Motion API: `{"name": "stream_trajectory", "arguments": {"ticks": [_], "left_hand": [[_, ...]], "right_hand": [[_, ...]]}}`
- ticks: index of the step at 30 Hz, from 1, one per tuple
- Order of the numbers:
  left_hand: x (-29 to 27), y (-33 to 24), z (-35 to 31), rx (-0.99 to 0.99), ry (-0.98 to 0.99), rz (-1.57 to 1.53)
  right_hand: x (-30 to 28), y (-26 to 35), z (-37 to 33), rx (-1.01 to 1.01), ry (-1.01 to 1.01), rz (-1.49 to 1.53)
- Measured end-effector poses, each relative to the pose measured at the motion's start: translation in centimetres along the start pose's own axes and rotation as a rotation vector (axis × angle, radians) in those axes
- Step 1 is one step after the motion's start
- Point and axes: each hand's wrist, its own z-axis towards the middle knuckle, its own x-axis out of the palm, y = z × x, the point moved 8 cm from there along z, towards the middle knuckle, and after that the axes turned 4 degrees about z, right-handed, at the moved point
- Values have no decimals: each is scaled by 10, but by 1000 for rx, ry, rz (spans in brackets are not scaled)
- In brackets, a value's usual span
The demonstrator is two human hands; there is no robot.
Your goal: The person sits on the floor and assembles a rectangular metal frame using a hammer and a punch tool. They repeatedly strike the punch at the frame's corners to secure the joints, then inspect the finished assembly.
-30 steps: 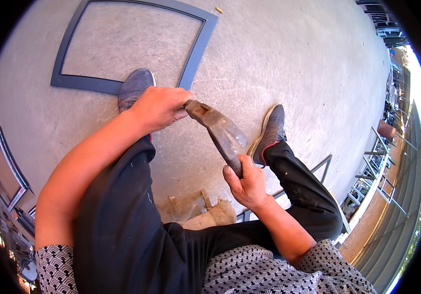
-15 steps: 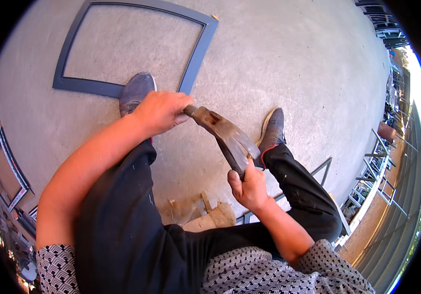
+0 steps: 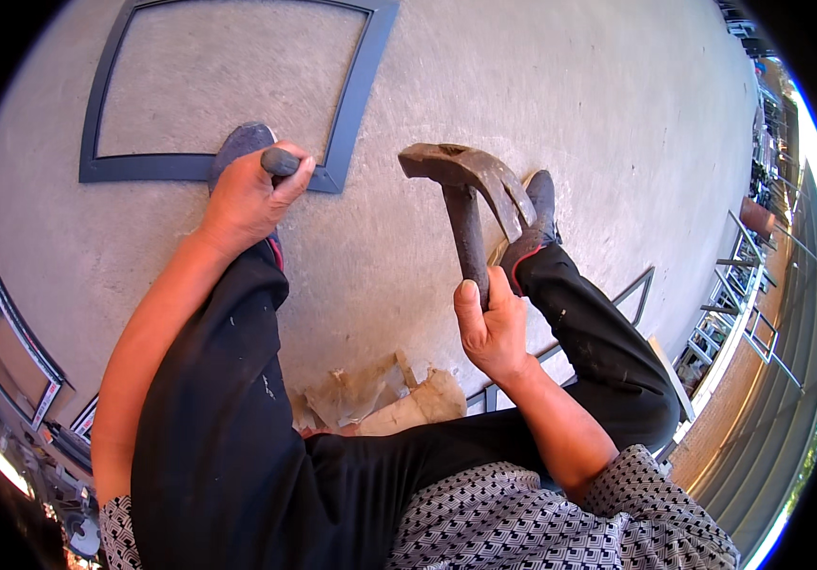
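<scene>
A rusty claw hammer stands upright just right of the frame's centre, its head at the top with the claw curving down to the right. The right hand is clenched round the lower end of its handle, thumb laid along the shaft. The left hand, in the upper left, is closed round a short dark rod whose rounded end pokes out above the fingers. Beyond it a grey metal frame lies flat on the concrete floor. Crumpled brown paper lies between the person's legs.
</scene>
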Motion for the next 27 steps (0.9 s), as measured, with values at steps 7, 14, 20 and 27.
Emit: {"name": "stream_trajectory", "arguments": {"ticks": [7, 14, 20, 27], "left_hand": [[2, 2, 2, 56, -6, -18], [3, -3, 2, 52, 11, 11], [4, -8, 2, 39, 49, 3], [3, -13, 2, 45, 48, 37]], "right_hand": [[7, -2, -1, 28, 27, 1], [10, -1, 0, 26, 33, 21], [11, -1, 2, 34, 45, 30], [12, -1, 3, 41, 44, 47]]}}
